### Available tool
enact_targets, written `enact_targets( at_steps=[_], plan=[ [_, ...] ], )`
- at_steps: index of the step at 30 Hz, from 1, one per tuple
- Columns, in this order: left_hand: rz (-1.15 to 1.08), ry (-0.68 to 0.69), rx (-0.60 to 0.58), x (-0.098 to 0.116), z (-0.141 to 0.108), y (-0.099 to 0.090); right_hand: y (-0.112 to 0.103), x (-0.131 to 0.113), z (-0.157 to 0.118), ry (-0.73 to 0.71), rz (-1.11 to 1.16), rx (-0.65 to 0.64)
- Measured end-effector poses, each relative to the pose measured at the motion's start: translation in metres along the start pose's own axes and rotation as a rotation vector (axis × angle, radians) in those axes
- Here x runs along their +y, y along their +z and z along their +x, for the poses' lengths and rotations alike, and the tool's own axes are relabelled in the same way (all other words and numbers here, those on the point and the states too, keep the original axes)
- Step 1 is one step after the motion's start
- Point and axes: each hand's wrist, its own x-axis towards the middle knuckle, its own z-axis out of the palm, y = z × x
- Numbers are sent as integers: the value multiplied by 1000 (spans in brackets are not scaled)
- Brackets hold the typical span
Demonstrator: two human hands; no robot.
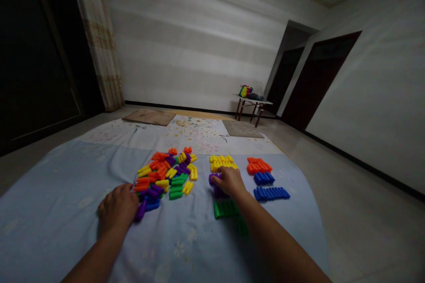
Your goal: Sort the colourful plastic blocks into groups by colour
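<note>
Forearms (275, 239) cut off; right hand (230, 180) half-hiding purple blocks (218, 192), left hand (117, 205) beside pile (160, 172); grips unclear.

Before me, the building blocks (272, 193) look like smooth, faintly glossy plastic; the light-blue sheet (186, 247) is matt, wrinkled cloth, the curtain (101, 44) fabric, the floor (358, 212) smooth and softly shiny.

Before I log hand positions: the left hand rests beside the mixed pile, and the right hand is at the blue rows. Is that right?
No: the head view shows the right hand at the purple pieces; the left hand does rest beside the mixed pile.
</note>
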Motion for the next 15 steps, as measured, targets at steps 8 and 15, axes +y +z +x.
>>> enact_targets(
  at_steps=[8,15],
  plan=[
    [-17,-22,-18,1,0,-2,-17,21,-46,-32,471,214],
    [-61,-17,13,0,-3,-4,-13,74,-83,123,588,206]
  ],
)
